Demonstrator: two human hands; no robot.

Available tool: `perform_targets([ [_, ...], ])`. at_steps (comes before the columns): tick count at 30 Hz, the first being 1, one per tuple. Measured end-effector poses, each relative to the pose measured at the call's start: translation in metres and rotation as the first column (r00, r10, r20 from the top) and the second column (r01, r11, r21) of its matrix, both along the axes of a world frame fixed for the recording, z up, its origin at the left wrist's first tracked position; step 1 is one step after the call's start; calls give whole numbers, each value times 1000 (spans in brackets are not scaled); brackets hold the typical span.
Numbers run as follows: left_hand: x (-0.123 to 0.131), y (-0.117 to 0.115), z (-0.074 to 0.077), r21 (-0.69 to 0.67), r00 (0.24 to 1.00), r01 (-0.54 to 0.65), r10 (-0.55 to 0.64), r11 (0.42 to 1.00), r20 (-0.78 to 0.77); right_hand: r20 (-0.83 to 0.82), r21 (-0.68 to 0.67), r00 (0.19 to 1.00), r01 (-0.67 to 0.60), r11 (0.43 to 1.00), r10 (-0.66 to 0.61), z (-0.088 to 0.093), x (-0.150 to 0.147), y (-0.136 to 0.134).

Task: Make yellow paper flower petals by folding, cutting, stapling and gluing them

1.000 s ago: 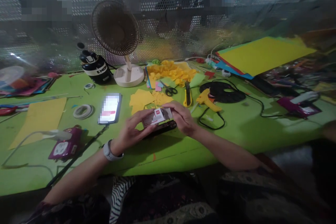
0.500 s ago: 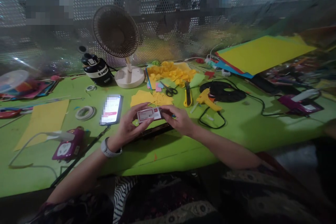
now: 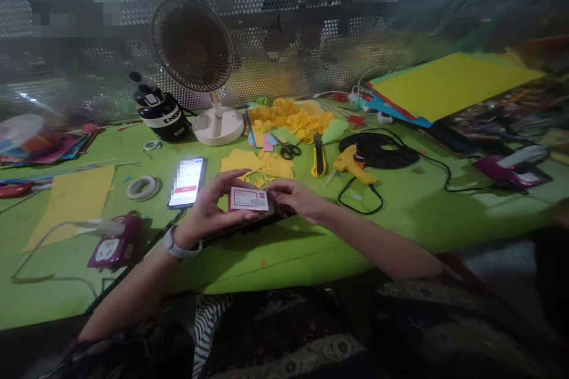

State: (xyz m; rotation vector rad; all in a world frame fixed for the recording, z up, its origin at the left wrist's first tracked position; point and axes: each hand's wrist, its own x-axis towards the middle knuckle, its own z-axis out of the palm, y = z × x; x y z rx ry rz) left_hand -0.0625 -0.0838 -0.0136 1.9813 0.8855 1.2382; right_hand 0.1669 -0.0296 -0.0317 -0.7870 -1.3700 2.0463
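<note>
A small white box with red edges and print (image 3: 249, 199) is held level above the table in my left hand (image 3: 213, 207), thumb along its near side and fingers behind it. My right hand (image 3: 297, 198) is closed at the box's right end, thumb and forefinger pinching there; the fingers cover that end. Beneath both hands lies a long dark object (image 3: 253, 224), mostly hidden, so its kind cannot be made out. Just beyond are yellow paper scraps (image 3: 242, 160). Black scissors (image 3: 290, 150) and a yellow box cutter (image 3: 318, 157) rest behind my right hand.
A lit phone (image 3: 186, 180), tape roll (image 3: 142, 188) and purple plug adapter (image 3: 116, 241) lie to the left. Behind stand a fan (image 3: 217, 127) and black bottle (image 3: 162, 118). To the right are a yellow glue gun (image 3: 353, 164), its cord, and stacked coloured sheets (image 3: 453, 86).
The box and my left hand have shifted slightly left and down, and the box has tilted so its red near edge shows. My right fingers stay at its right end.
</note>
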Motion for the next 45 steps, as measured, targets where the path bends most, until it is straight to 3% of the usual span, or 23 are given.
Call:
perform_targets([
  [5,9,-12,6,122,992,-126,129,984,-15,-140,-258,985,-132,957,98,8,-4,-19],
  [8,11,-15,11,202,982,-139,162,969,-98,-128,-298,982,-171,939,138,9,-6,-25],
  [13,9,-12,12,152,973,-130,155,980,-169,-90,-310,990,-134,941,111,5,-8,-25],
  [18,8,-7,4,93,982,-177,182,980,-53,-102,-316,993,-93,944,63,11,-8,-24],
  [23,10,-2,1,-95,993,-76,84,993,81,-81,-202,997,-34,979,18,11,-5,-22],
  [27,12,5,5,-302,964,37,45,953,262,-91,10,994,67,998,-66,8,-2,-19],
  [33,14,11,10,-536,904,105,144,838,402,-66,321,977,215,922,-205,6,0,-23],
  [38,16,10,6,-555,912,57,183,830,367,1,474,973,204,857,-233,4,-1,-25],
  [45,15,10,-5,-353,971,-10,93,935,219,89,406,967,184,895,-239,3,-1,-21],
])
